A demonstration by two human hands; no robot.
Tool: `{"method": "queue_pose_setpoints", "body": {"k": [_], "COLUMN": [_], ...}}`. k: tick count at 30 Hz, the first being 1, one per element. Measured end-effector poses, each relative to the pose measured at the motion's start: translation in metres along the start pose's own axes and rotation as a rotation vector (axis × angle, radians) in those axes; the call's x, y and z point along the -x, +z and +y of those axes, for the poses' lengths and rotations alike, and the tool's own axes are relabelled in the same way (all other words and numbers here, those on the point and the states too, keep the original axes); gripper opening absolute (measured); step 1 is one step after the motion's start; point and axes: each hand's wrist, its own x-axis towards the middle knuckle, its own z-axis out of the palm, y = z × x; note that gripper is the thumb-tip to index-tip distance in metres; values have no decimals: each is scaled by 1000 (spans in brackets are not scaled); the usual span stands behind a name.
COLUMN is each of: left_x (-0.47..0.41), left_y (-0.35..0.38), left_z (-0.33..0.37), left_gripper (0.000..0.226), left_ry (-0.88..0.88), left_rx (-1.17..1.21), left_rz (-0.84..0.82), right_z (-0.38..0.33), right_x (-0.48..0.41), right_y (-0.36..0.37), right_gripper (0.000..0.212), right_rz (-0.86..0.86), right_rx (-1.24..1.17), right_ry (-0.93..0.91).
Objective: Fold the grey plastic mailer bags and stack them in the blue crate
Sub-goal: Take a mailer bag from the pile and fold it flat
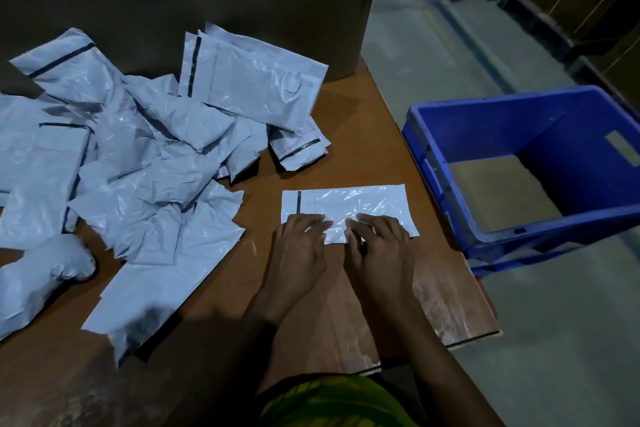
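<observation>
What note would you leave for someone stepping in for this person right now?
Hands: the left hand and right hand both press one grey mailer bag flat on the table.
Elsewhere: the pile of loose bags lies to the left, and the blue crate stands off the table's right edge with no bags visible inside.
Done: nothing stacked.
To do: fold this bag, crate it, then work through the pile.

1. Pale grey plastic mailer bag: flat rectangle lying lengthwise on the brown bench. It has a black strip near its left end, and its near edge is pressed under the left hand and right hand.
2. Heap of crumpled grey plastic mailer bags: overlapping, on the bench's left side.
3. Blue plastic crate: open-topped, just beside the bench's right edge.
</observation>
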Motion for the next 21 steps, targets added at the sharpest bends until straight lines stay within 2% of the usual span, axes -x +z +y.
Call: {"method": "queue_pose_setpoints", "body": {"k": [2,4,9,14,21], "left_x": [-7,-16,-29,-29,-30], "left_y": [-3,-1,14,22,24], "left_z": [-1,-2,-11,-15,-16], "left_gripper": [35,37,64,63,64], "left_ry": [5,32,84,104,75], "left_rx": [69,10,-307,-341,-332], "left_rz": [59,91,-86,-102,-127], "right_z": [6,12,20,23,26], "right_x": [-10,-23,-33,-26,-27], "right_y": [-3,-2,9,13,16], "right_gripper": [20,27,52,56,58], "right_rz": [-34,-77,-295,-255,-282], "right_rx": [-4,-20,18,82,77], "right_ry": [-29,-45,-10,-14,-4]}}
